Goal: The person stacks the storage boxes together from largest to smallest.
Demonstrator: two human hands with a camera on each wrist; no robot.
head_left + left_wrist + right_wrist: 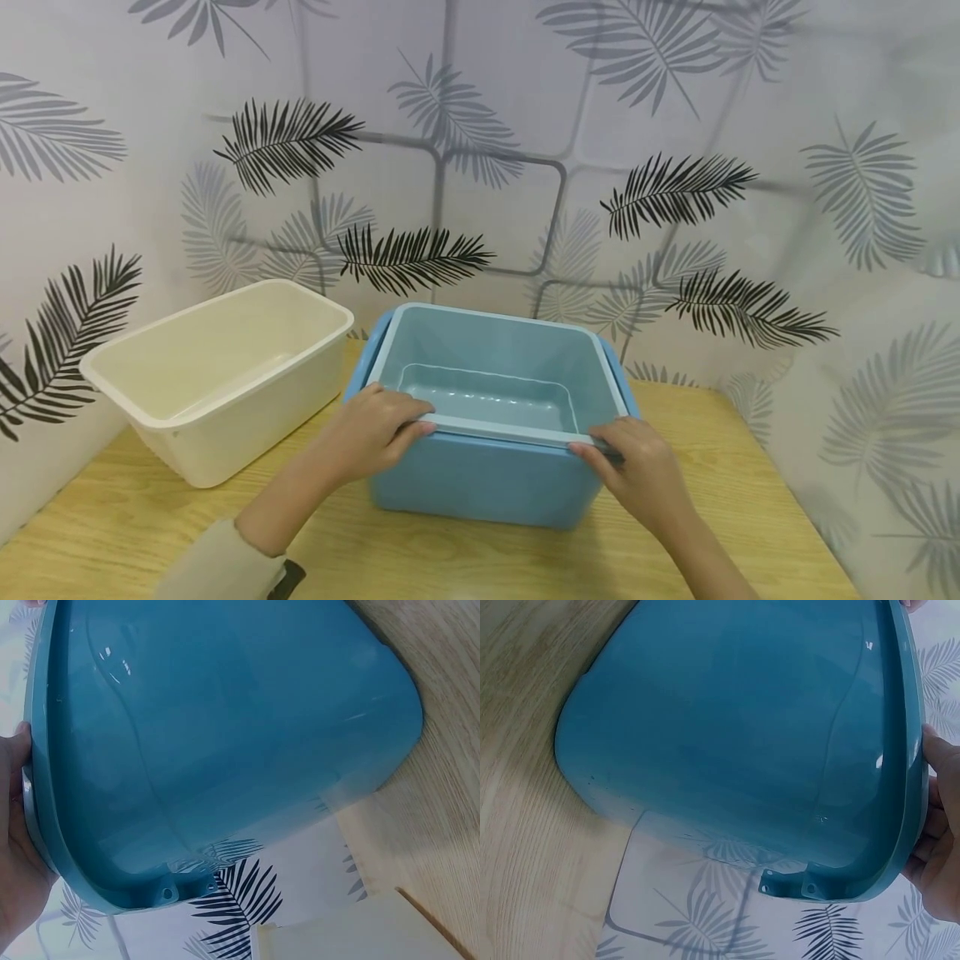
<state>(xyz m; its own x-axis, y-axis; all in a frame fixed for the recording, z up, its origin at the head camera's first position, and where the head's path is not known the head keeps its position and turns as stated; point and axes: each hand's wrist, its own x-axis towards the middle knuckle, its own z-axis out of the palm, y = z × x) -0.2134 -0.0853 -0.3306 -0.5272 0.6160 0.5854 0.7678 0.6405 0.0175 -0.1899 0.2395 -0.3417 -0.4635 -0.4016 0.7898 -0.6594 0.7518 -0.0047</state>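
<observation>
A pale grey-blue plastic bin (495,342) sits nested inside a brighter blue bin (480,479) on the table. My left hand (375,425) pinches the pale bin's near rim at its left end, thumb on the near side and fingers over the edge. At the right end of that same rim, my right hand (641,467) grips in a similar way. The pale bin is hollow, with a ridge around its floor. Both wrist views show the blue bin's outer wall close up, with small holed tabs under its rim.
To the left stands a cream-coloured rectangular bin (262,425), its open top facing up. The wood-grain table (690,442) meets a leaf-patterned wall covering (487,108) behind the bins.
</observation>
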